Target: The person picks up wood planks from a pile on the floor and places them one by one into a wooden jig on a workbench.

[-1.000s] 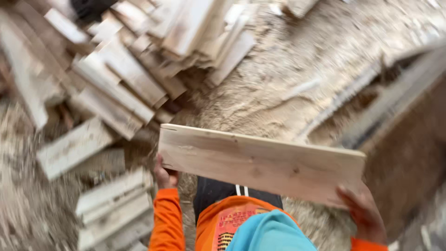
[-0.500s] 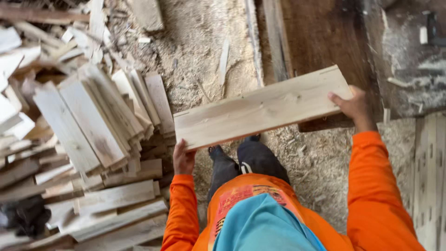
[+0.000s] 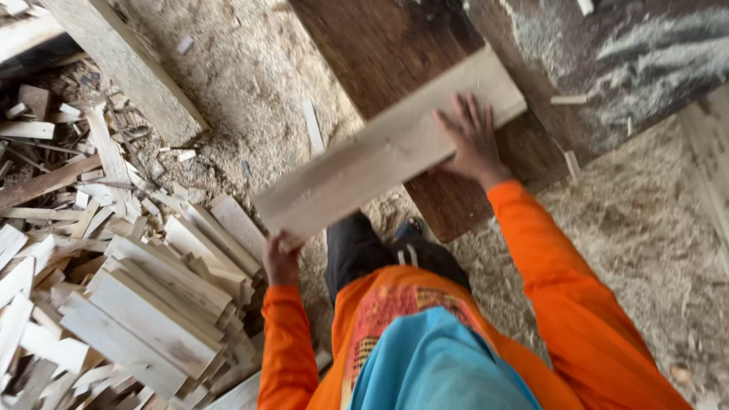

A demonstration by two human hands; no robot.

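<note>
Sawdust covers the ground (image 3: 250,83) all around this person in the orange long-sleeved top. Between the two hands runs a pale, flat, rectangular wooden plank (image 3: 380,156), tilted so its far end sits over a dark brown wooden slab (image 3: 395,45). The left hand (image 3: 279,258) is curled under the plank's near, lower end, fingers wrapped on the edge. The right hand (image 3: 472,140) lies spread flat on top of the plank near the far end, fingers splayed, pressing rather than gripping. Whether the plank actually rests on the dark slab or hangs just above it, I cannot tell from here.

To the left lies a loose heap of pale cut wooden slats (image 3: 152,304), with splintered offcuts scattered beyond. A long grey weathered beam (image 3: 125,68) slants across the upper left.

To my eye the risk is in that flat right palm: with no real grip, the plank could slide off sideways if the left end dips. The sawdust underfoot looks loose enough to slip on, and the raw edges could leave splinters.
</note>
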